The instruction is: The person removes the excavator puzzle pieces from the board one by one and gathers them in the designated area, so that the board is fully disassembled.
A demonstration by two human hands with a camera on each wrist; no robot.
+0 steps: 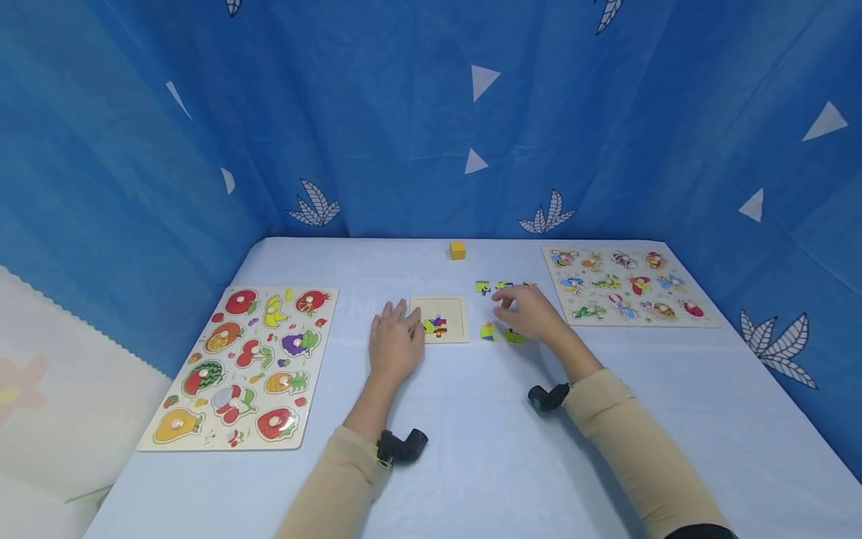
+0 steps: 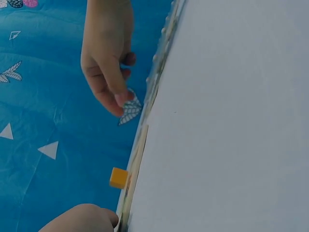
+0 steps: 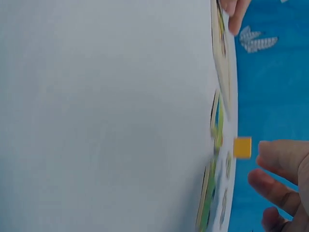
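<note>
A small square wooden puzzle tray point(image 1: 456, 308) lies mid-table, with colourful jigsaw pieces point(image 1: 438, 326) set in its lower left part. My left hand point(image 1: 396, 343) rests along the tray's left edge, fingers loosely extended. Right of the tray, my right hand point(image 1: 528, 313) hovers above loose jigsaw pieces, thumb and fingers apart with nothing between them. Of those pieces, a yellow-green one point(image 1: 488, 332) and a darker green one point(image 1: 514, 337) lie on the near side. Another piece point(image 1: 483, 287) lies in the far row, which the right hand partly hides.
A fruit peg puzzle board point(image 1: 315, 391) lies at the left, an insect peg puzzle board point(image 1: 586, 298) at the far right. Near the back edge sits a yellow cube point(image 1: 457, 250). A blue curtain point(image 1: 404, 120) hangs behind the table.
</note>
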